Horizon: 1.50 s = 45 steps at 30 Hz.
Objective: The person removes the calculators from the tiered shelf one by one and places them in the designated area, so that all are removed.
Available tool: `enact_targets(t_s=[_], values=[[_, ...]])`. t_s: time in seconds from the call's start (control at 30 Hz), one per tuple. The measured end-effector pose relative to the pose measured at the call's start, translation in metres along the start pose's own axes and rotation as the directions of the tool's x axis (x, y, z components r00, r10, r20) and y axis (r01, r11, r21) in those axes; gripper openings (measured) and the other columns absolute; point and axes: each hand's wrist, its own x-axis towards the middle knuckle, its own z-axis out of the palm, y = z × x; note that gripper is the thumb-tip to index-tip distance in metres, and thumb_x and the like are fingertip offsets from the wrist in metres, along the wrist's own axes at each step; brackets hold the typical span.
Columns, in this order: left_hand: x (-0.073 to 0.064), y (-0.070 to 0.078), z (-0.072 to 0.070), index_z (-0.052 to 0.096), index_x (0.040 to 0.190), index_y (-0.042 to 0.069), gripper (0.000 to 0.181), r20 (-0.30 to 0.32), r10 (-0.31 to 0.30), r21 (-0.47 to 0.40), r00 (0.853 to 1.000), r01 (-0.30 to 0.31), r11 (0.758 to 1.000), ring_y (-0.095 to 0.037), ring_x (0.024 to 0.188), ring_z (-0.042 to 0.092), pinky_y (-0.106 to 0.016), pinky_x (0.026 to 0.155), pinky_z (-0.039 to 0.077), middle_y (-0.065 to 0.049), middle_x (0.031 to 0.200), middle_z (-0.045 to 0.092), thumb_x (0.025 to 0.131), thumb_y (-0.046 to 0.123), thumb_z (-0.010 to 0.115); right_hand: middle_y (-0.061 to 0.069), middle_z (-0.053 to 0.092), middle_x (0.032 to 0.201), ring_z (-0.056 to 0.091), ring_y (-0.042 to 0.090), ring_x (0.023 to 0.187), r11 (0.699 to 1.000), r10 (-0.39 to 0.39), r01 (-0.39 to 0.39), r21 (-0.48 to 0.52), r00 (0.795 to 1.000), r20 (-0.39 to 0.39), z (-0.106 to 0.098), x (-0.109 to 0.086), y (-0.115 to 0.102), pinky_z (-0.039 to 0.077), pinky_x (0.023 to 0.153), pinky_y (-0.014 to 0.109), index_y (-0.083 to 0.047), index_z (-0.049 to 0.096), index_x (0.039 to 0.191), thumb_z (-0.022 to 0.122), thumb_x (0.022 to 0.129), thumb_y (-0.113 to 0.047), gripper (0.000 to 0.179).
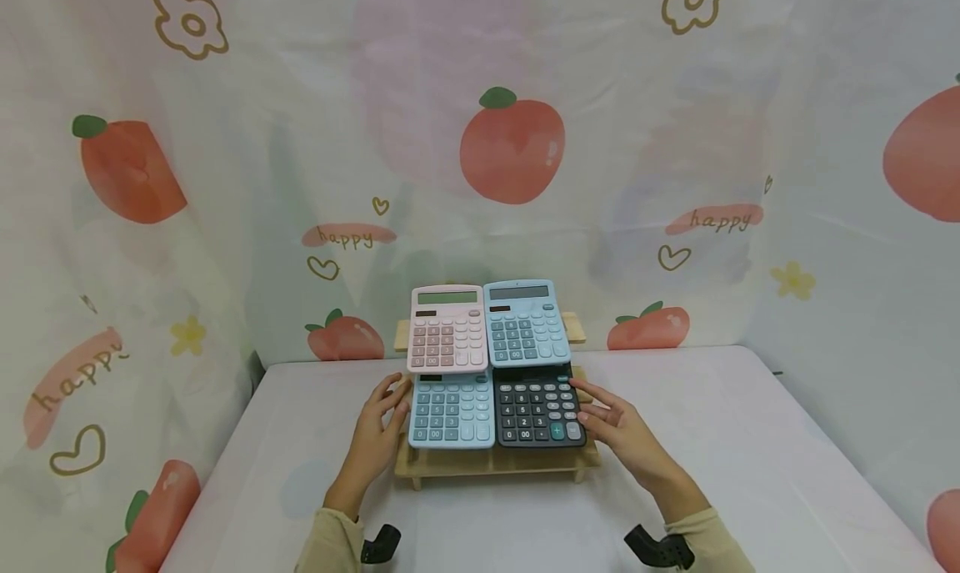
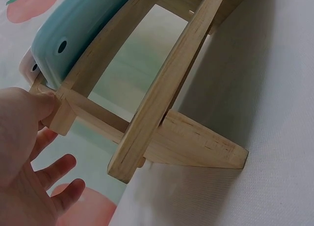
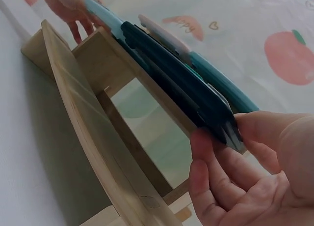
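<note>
Black calculator (image 1: 537, 414), right edge pinched in right hand (image 1: 621, 424), left hand (image 1: 377, 431) at wooden rack (image 1: 495, 463), fingers apart

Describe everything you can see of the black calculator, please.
The black calculator looks plastic, with dark number keys, paler keys and a green plus key; its display cannot be made out. It tilts back in the front row of the wooden rack, just right of the lower light blue calculator. The right hand pinches its right edge.

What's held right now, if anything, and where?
The right hand grips the black calculator by its right edge. The left hand touches the wooden stand at its left; whether it grips, I can't tell.
</note>
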Motion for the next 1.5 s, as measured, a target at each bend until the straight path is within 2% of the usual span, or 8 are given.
enact_targets(t_s=[0.13,0.3,0.4,0.63,0.73,1.13,1.5], values=[[0.001,-0.001,0.001,0.056,0.141,-0.003,0.04,-0.006,0.01,-0.005,1.0,-0.01,1.0,-0.043,0.141,0.044,-0.062,0.114,0.036,-0.018,0.156,0.044,0.105,0.015,0.055,-0.003,0.07,0.125,0.07,0.003,0.106,0.998,0.034,-0.033,0.052,0.999,-0.009,-0.003,0.0,0.001,0.057,0.087,0.023,-0.002,0.029,0.158,0.057,0.104,-0.016,0.062],[0.001,-0.001,0.002,0.056,0.14,-0.004,0.039,-0.006,0.007,-0.013,1.0,-0.007,1.0,-0.046,0.141,0.044,-0.063,0.113,0.036,-0.019,0.156,0.044,0.104,0.012,0.055,-0.01,0.07,0.121,0.069,0.003,0.106,0.993,0.02,-0.023,0.119,0.999,0.025,-0.006,-0.002,0.003,0.057,0.088,0.022,0.002,0.024,0.158,0.055,0.104,-0.013,0.064],[0.0,-0.001,0.002,0.056,0.141,-0.004,0.04,-0.003,0.002,-0.006,1.0,-0.002,1.0,-0.047,0.14,0.044,-0.063,0.113,0.036,-0.019,0.156,0.044,0.104,0.012,0.055,-0.011,0.068,0.123,0.068,0.003,0.109,0.99,0.021,-0.027,0.141,0.999,0.047,-0.009,-0.003,0.004,0.057,0.09,0.023,0.002,0.021,0.159,0.054,0.105,-0.012,0.065],[-0.002,0.0,0.001,0.055,0.143,-0.001,0.041,0.006,-0.03,0.006,1.0,0.03,1.0,-0.045,0.142,0.043,-0.063,0.114,0.035,-0.015,0.158,0.042,0.105,0.014,0.054,-0.001,0.061,0.133,0.067,0.006,0.115,0.99,0.034,-0.045,0.134,0.996,0.083,-0.017,-0.005,0.003,0.056,0.094,0.025,-0.002,0.017,0.161,0.052,0.106,-0.013,0.067],[-0.002,0.001,0.001,0.055,0.143,-0.001,0.041,0.003,-0.026,0.006,1.0,0.026,1.0,-0.044,0.143,0.043,-0.062,0.115,0.035,-0.015,0.158,0.043,0.105,0.014,0.054,0.0,0.06,0.133,0.067,0.007,0.115,0.991,0.028,-0.041,0.126,0.995,0.096,-0.021,-0.006,0.002,0.056,0.094,0.025,-0.002,0.016,0.161,0.052,0.106,-0.013,0.067],[0.0,0.001,0.001,0.055,0.141,-0.004,0.04,-0.014,0.004,-0.001,1.0,-0.004,1.0,-0.044,0.143,0.043,-0.06,0.115,0.035,-0.017,0.156,0.044,0.105,0.014,0.055,-0.01,0.062,0.132,0.066,0.005,0.116,0.996,0.0,-0.01,0.088,0.993,0.114,-0.04,-0.009,-0.005,0.056,0.093,0.024,-0.001,0.015,0.161,0.046,0.108,-0.015,0.063],[0.0,0.0,0.001,0.055,0.141,-0.005,0.04,-0.009,0.005,-0.007,1.0,-0.005,1.0,-0.042,0.144,0.043,-0.059,0.116,0.035,-0.017,0.157,0.044,0.104,0.012,0.055,-0.013,0.066,0.129,0.068,0.005,0.111,0.986,-0.037,0.015,0.168,0.991,0.125,-0.057,-0.016,-0.006,0.057,0.09,0.024,-0.004,0.017,0.162,0.04,0.11,-0.014,0.057]])
